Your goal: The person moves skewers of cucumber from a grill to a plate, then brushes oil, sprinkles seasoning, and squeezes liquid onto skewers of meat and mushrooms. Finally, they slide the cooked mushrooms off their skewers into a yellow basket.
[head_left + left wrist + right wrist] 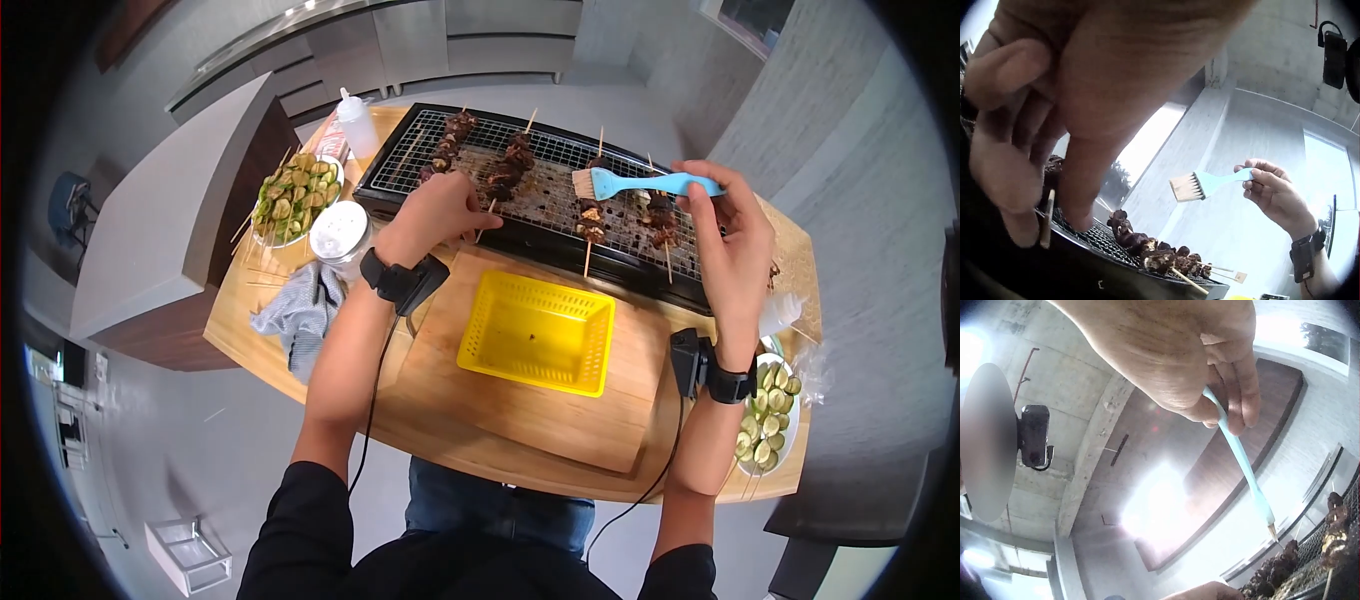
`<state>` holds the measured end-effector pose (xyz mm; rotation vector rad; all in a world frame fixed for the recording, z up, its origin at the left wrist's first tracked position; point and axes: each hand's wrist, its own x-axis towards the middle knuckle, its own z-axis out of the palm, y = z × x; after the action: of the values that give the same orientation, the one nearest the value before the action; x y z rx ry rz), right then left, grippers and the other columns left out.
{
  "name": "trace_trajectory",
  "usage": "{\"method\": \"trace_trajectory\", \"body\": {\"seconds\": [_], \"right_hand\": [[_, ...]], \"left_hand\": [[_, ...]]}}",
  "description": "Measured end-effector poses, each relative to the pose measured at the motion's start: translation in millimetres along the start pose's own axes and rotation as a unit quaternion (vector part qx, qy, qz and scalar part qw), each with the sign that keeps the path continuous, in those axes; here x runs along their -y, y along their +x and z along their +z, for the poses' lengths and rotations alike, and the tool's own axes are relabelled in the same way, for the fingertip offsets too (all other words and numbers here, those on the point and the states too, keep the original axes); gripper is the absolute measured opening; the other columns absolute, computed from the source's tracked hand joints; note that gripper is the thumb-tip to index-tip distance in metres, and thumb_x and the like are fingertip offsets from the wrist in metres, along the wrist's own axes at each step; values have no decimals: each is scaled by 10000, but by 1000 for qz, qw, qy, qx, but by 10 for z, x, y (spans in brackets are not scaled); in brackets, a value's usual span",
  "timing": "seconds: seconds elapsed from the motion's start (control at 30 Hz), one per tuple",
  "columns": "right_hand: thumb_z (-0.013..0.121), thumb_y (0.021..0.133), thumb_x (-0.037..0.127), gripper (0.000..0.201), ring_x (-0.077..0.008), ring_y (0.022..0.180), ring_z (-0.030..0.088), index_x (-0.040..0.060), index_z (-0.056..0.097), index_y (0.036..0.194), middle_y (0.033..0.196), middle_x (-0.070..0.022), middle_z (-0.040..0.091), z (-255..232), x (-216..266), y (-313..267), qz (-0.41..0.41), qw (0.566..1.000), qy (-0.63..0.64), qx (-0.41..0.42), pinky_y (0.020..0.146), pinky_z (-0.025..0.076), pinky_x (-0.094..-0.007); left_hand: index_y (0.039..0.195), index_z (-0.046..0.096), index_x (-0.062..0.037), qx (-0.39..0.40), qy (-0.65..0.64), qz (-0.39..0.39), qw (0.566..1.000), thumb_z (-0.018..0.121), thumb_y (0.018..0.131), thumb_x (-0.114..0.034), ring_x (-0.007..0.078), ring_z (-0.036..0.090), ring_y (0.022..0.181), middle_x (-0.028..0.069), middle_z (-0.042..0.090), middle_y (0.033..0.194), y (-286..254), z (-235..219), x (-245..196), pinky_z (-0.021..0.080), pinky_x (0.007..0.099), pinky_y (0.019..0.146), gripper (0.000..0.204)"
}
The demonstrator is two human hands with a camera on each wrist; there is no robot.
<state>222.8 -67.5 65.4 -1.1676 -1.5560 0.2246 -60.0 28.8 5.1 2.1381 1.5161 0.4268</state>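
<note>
My left hand (440, 212) is at the near edge of the grill (540, 235), fingers curled around the bare wooden end of a meat skewer (508, 170). In the left wrist view, the stick's end (1047, 219) shows between the thumb and fingers. My right hand (733, 250) holds a light-blue basting brush (650, 184) by its handle, raised over the right part of the grill. Its pale bristles (583, 183) point left, above another meat skewer (590, 222). More browned skewers, one at far left (452, 140) and one at right (660, 220), lie across the wire mesh.
A yellow basket (535, 375) sits on the wooden board (440, 370) before me. To the left are a plate of vegetable skewers (290, 205), a white-lidded jar (341, 240), a squeeze bottle (357, 125) and a grey cloth (305, 312). Sliced-vegetable skewers (770, 415) lie on a plate at right.
</note>
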Motion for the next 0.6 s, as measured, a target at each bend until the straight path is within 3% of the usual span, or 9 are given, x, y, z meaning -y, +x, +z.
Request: {"method": "trace_trajectory", "body": {"seconds": [0.17, 0.3, 0.37, 0.6], "right_hand": [[595, 934, 83, 160, -98, 724, 651, 57, 663, 1076, 833, -55, 693, -13, 13, -5, 2, 1000, -3, 6, 656, 485, -233], [596, 935, 90, 159, -99, 714, 648, 58, 665, 1074, 820, -56, 689, -17, -2, -2, 2, 1000, 8, -2, 651, 481, -232], [596, 936, 94, 159, -99, 717, 647, 61, 667, 1074, 813, -58, 687, -28, 4, 2, 3, 1000, -10, 4, 651, 479, -232], [608, 931, 93, 148, -100, 718, 643, 63, 667, 1063, 806, -61, 684, 7, -14, -3, -1, 1000, 5, 6, 648, 480, -234]], "left_hand": [[714, 672, 74, 70, -81, 6, 994, 688, 857, -165, 153, 628, 474, 107, 669, 608, 53, 82, 53, 494, 245, 487, 279], [799, 679, 68, 62, -101, 15, 993, 654, 891, -164, 136, 626, 497, 96, 665, 623, 105, 50, 154, 493, 247, 499, 251], [898, 678, 54, 89, -169, 16, 981, 601, 935, -168, 120, 617, 519, 64, 649, 634, 124, -1, 200, 481, 245, 503, 238], [920, 672, 34, 83, -194, 6, 977, 543, 970, -166, 97, 583, 520, 33, 634, 665, 99, -91, 234, 440, 229, 475, 243]]}}
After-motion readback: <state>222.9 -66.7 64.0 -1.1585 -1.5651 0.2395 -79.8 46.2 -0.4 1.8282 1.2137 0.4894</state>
